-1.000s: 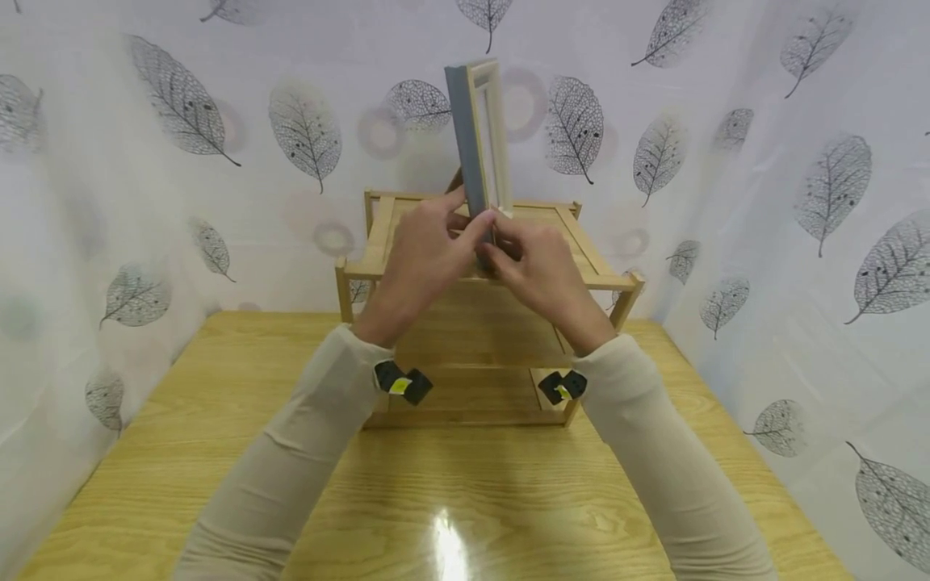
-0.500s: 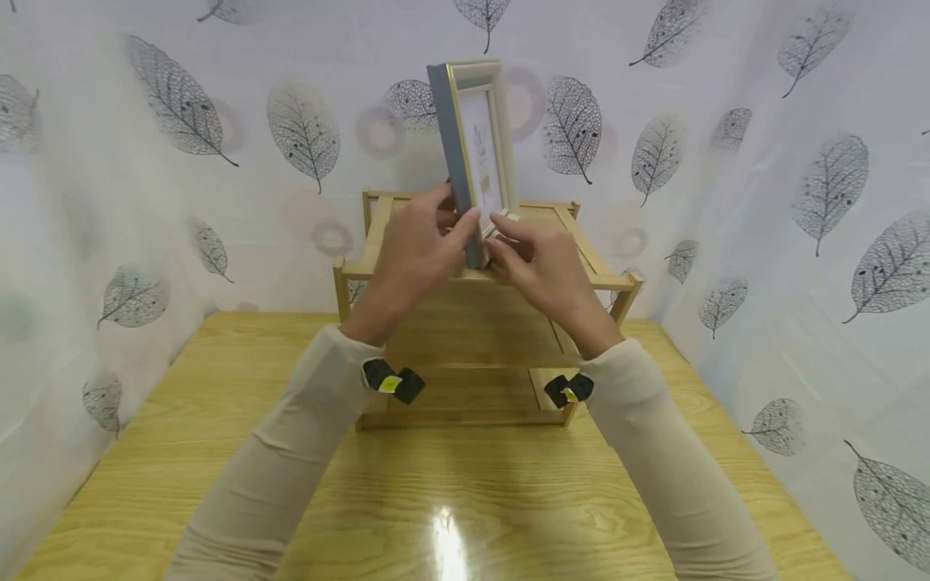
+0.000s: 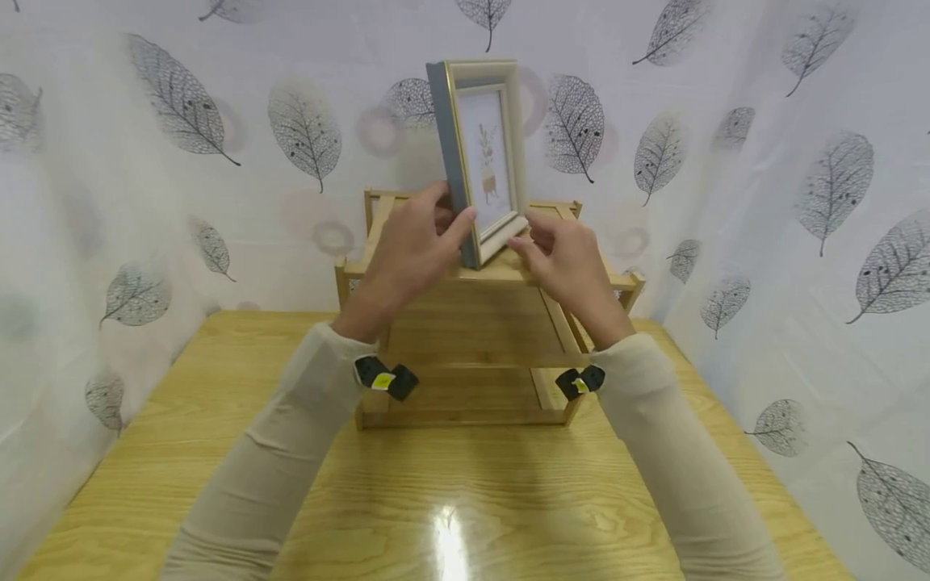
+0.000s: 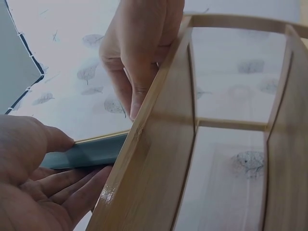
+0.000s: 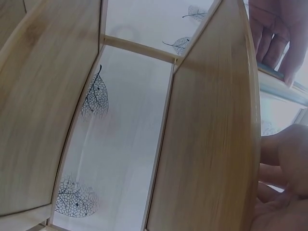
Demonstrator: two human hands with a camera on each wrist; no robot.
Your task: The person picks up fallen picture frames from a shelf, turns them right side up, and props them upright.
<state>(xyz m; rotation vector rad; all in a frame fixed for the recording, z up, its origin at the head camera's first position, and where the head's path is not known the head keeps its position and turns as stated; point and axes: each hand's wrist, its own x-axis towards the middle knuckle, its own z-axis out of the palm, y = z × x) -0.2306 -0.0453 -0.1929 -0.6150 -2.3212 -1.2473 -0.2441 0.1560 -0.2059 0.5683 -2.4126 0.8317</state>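
A picture frame [image 3: 517,145], cream-faced with a grey-blue side and gold edging, stands slightly tilted on the top board of a wooden shelf rack [image 3: 472,274]. Its front, turned partly right, shows a potted-plant print. My left hand [image 3: 410,250] grips the frame's left side, thumb in front and fingers behind. In the left wrist view, the fingers lie under the blue-grey side [image 4: 91,153]. At the lower right corner, my right hand [image 3: 570,258] holds the frame between thumb and curled fingers. The right wrist view shows part of this hand [image 5: 288,173] beyond the board's edge.
The rack has a lower tier [image 3: 458,387] and rests on a glossy wooden table [image 3: 450,484]. White curtains [image 3: 305,73] printed with leaves enclose the back and both sides.
The frame has turned from nearly edge-on to show its picture front. My right hand has moved right with its corner; my left hand has shifted slightly left.
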